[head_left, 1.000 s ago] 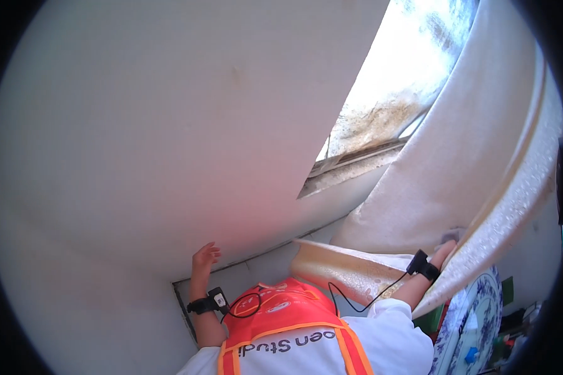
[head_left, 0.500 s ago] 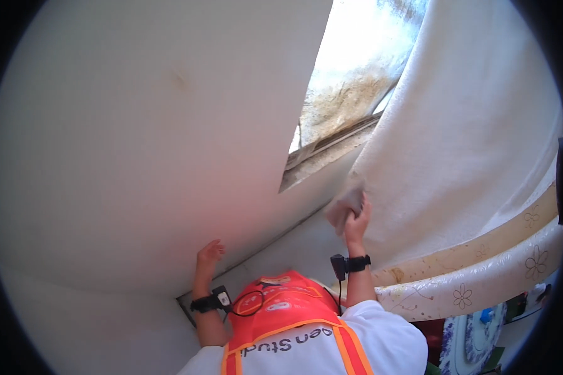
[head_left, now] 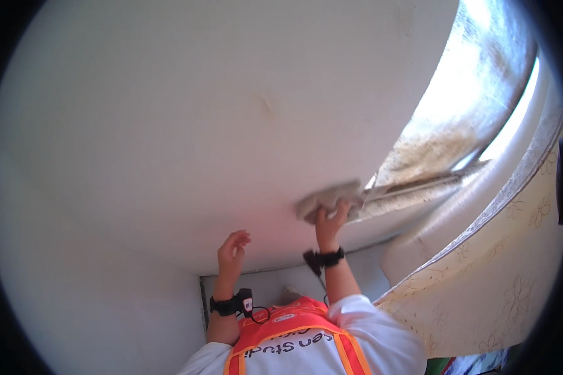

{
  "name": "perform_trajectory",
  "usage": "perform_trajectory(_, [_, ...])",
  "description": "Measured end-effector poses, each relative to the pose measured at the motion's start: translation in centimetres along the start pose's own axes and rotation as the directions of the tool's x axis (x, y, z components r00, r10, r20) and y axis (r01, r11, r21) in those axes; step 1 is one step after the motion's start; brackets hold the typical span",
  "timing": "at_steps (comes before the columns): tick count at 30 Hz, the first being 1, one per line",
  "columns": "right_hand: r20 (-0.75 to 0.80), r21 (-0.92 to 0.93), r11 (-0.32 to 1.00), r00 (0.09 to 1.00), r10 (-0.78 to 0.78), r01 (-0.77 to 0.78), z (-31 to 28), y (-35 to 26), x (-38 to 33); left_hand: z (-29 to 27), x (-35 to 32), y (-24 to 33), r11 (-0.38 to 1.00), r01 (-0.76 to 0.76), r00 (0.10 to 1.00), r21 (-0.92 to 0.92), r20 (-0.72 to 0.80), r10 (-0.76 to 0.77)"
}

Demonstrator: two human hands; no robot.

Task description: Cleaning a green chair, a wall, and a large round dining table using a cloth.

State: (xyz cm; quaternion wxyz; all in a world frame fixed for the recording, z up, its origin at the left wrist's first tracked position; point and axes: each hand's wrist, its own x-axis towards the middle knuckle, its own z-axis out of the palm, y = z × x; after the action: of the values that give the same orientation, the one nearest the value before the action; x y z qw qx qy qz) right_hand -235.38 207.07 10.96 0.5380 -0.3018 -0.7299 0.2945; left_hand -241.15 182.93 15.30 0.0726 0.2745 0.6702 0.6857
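A grey cloth, folded or bunched, is gripped in my right hand. It lies against the white wall, just left of the lower corner of the window opening. Its outline is slightly smeared by motion. My left hand is raised in front of the same wall, its fingers loosely bent and nothing in them. Whether its fingertips touch the wall I cannot tell. Each wrist wears a black strap with a small device and a cable.
Behind the window a stained, bright sheet hangs above a worn sill. At the right, a pale curtain with flower patterns is bunched beside the opening. A dark-edged skirting line runs along the wall's foot.
The cloth has gone from in front of the curtain leftward onto the wall beside the window. My view has turned left, and the left hand's fingers are more bent.
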Motion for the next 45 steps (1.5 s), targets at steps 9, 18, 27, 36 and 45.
perform_trajectory(9, [-0.191,0.115,0.893,0.892,-0.409,0.434,-2.6,-12.6,4.4,3.3,1.8,7.3,0.939,-0.325,0.942,0.113,0.124,0.311])
perform_trajectory(18, [-0.066,0.29,0.905,0.95,-0.305,0.311,-1.1,-15.6,-4.8,0.4,-0.5,9.5,0.933,-0.306,0.947,0.189,0.158,0.279])
perform_trajectory(27, [-0.014,0.07,0.854,0.857,-0.516,0.515,-4.9,-25.2,0.9,-1.7,0.6,14.8,0.908,-0.342,0.939,0.243,0.049,0.341])
perform_trajectory(36, [-0.052,0.198,0.739,0.76,-0.648,0.644,-3.9,-26.8,2.8,-0.7,-0.2,16.4,0.659,-0.403,0.793,0.635,-0.116,0.597])
perform_trajectory(45, [0.43,0.255,0.667,0.536,-0.726,0.7,4.5,-18.0,-1.8,-2.9,0.7,2.8,0.664,0.1,0.935,0.741,-0.298,0.191])
